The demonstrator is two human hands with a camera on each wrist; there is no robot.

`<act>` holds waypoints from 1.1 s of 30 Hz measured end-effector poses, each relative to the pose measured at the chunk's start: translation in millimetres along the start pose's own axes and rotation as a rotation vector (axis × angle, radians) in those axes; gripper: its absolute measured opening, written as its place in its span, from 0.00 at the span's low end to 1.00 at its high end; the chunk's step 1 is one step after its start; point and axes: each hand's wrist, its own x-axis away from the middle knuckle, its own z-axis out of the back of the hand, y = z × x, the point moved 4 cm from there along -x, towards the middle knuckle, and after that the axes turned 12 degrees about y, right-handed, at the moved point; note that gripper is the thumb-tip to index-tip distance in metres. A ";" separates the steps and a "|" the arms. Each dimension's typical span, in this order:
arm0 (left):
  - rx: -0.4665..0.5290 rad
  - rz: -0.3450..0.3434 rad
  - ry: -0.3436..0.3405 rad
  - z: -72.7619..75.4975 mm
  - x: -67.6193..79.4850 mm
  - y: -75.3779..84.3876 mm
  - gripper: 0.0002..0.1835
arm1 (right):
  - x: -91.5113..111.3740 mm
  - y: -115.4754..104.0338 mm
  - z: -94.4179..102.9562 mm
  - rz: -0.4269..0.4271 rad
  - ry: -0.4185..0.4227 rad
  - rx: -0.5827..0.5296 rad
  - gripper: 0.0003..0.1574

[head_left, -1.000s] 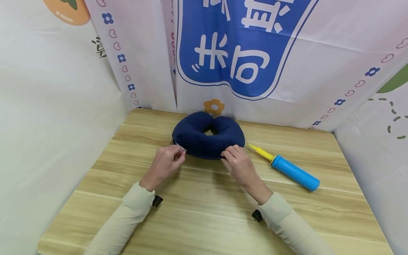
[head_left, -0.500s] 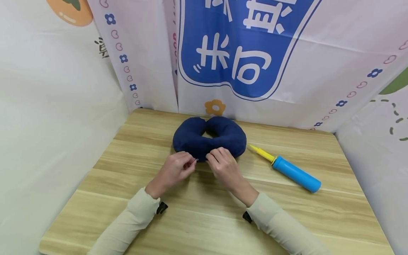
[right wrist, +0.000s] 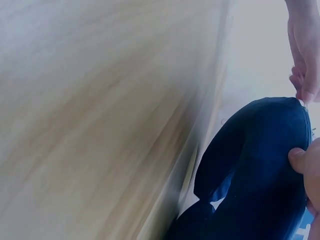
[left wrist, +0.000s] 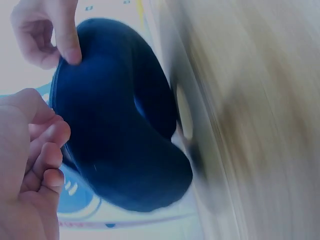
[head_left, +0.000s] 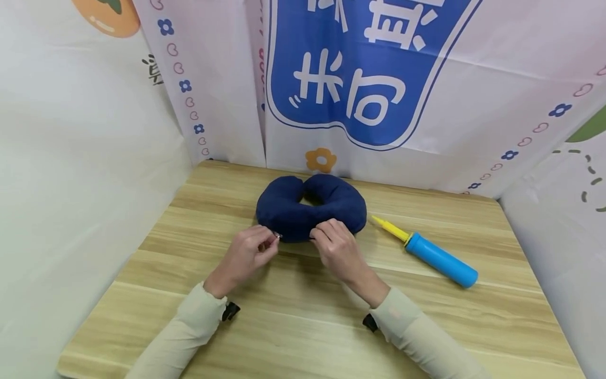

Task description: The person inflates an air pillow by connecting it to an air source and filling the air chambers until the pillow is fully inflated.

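A navy U-shaped neck pillow (head_left: pixel 294 216) lies at the back of the table with its opening toward the wall. My left hand (head_left: pixel 245 253) pinches a small metal zipper pull (head_left: pixel 278 236) at the pillow's near left edge. Thumb and fingers of my right hand (head_left: pixel 337 248) pinch the seam on the near side, right of the middle. In the left wrist view the pillow (left wrist: pixel 105 115) shows its zipper edge between both hands. The right wrist view has the left hand (right wrist: pixel 306 55) at the far end of that edge.
A blue hand pump (head_left: pixel 440 259) with a yellow nozzle (head_left: pixel 390 227) lies right of the pillow on the wood-grain table (head_left: pixel 303 326). Printed white cloth (head_left: pixel 227 84) hangs close behind the table's back edge and along both sides.
Both hands first come closer together along the near edge, the left moving right with the zipper pull. Then the left hand goes back left with it, while the right shifts slightly right.
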 end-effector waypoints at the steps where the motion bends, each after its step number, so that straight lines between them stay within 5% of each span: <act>1: 0.000 0.011 0.000 1.7 0.0 -1.1 0.12 | -0.2 0.1 0.7 -0.002 0.000 -0.006 0.03; 9: -0.015 0.046 0.000 7.3 0.9 -6.1 0.12 | -0.6 -0.9 2.8 -0.001 -0.008 -0.030 0.05; 18: 0.048 0.002 -0.069 -11.0 -13.4 16.7 0.09 | -0.3 -1.5 0.6 -0.056 -0.004 -0.004 0.04; 21: 0.037 -0.022 -0.043 -8.6 -12.3 19.1 0.10 | -1.1 -2.9 0.3 -0.065 -0.006 -0.017 0.04; 27: -0.002 -0.035 0.007 6.7 -5.0 7.0 0.12 | 0.1 2.0 3.8 -0.069 -0.020 -0.043 0.04; 33: -0.076 0.050 -0.008 18.2 -1.6 -16.7 0.10 | 8.1 8.9 5.5 -0.042 -0.014 -0.112 0.06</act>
